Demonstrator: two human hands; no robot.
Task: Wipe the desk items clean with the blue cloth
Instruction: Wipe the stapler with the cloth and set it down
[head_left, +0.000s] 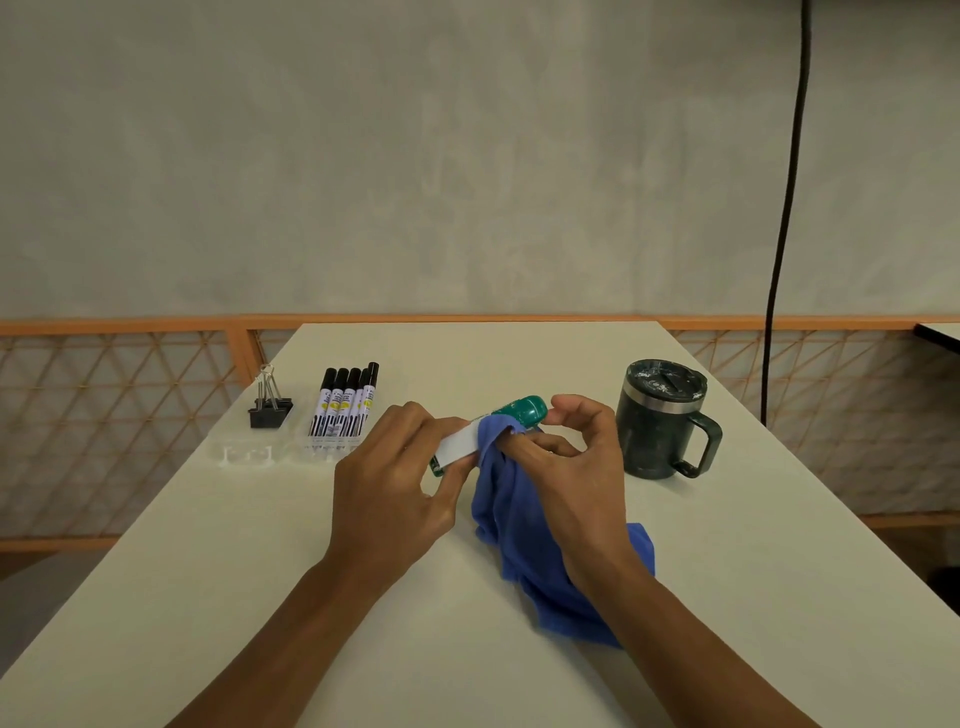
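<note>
1. White desk (519, 353) fills our view, plain wall (467, 156) behind.
2. Curled fingers of our left hand (395, 483) grip a green-capped stick (527, 410), its lower end hidden.
3. Our right hand (571, 467) pinches the blue cloth (509, 509) round it, just left of the mug (654, 426).

A pale, plain room, one white table (467, 353) standing in front of a low wooden rail (156, 326).
The wall (415, 156) behind is bare grey-white plaster, softly and evenly lit. The orange rail runs along its foot, with diamond lattice panels (104, 431) below on either side of the table. A black cable (789, 182) hangs down at the right, near the edge of a dark tabletop (939, 335).
</note>
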